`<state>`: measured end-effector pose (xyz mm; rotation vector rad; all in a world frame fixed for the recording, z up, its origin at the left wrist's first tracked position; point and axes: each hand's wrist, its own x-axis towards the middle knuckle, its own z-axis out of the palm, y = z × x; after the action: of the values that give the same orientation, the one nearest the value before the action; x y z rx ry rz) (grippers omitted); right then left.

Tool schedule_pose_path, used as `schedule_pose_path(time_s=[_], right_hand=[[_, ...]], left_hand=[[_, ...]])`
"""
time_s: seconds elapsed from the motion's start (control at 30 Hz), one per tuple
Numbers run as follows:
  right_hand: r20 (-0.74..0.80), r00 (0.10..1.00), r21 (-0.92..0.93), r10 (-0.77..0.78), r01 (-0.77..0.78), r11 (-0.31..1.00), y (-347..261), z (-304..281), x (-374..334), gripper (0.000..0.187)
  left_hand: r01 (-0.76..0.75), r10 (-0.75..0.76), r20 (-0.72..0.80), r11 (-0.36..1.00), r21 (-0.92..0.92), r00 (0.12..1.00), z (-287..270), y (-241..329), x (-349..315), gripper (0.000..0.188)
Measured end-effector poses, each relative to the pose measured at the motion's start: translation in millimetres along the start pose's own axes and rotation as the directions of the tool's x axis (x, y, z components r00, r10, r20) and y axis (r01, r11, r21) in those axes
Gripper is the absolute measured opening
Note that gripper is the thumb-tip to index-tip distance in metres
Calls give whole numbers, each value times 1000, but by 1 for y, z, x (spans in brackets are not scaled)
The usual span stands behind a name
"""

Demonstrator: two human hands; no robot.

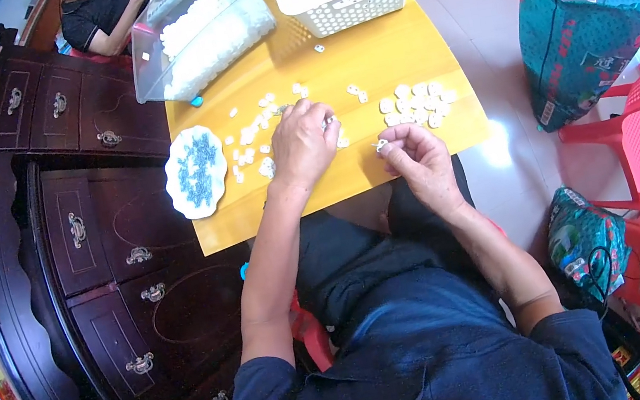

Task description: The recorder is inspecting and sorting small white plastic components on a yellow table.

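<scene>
Yellow bench (pixel 388 51): pinching piece (pixel 381 144) in right hand (pixel 425 165), with left hand (pixel 302 142) curled near white bits (pixel 247 136); can't tell its grip.

The table (pixel 397 54) is a warm yellow-orange, dotted with small white pieces (pixel 413 101). Their colour recurs in the scalloped plate (pixel 174 177), whose load of tiny parts (pixel 200 169) is blue, and in the basket (pixel 381 2), patterned with rows of round holes. The clear, greyish bin (pixel 147 72) shows a mass of white contents (pixel 215 36); a bright blue bit (pixel 196 101) sits below it. The cabinet (pixel 78 255) is deep reddish-brown with silvery handles (pixel 77 228). The big bag (pixel 574 59) is teal with red and dark print, the chairs (pixel 635 125) are coral red, the wearer's shirt (pixel 436 349) is navy, and the trousers (pixel 338 260) are black.
</scene>
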<state>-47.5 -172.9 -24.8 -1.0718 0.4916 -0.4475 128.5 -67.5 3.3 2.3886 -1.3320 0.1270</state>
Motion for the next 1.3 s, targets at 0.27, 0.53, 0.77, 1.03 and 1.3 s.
schedule_pose_path(time_s=[0.27,0.53,0.77,1.03,1.3], right_hand=[[39,999,-35,-10,11,999,5,-5,1,15],[-6,1000,18,-20,20,1000,1,0,1,12],[-6,1000,11,-9,9,1000,2,1,0,12],[7,1000,5,3,-3,1000,1,4,-2,11],[44,999,9,-9,8,1000,6,0,-2,11]], left_hand=[[2,1,45,998,-63,999,3,2,0,15],[92,-88,28,918,-386,996,-1,9,-8,13],[318,-301,228,299,-900,926,-6,26,-30,11],[357,-251,298,233,-905,921,3,30,-44,12],[354,-234,298,252,-901,925,3,35,-44,13]])
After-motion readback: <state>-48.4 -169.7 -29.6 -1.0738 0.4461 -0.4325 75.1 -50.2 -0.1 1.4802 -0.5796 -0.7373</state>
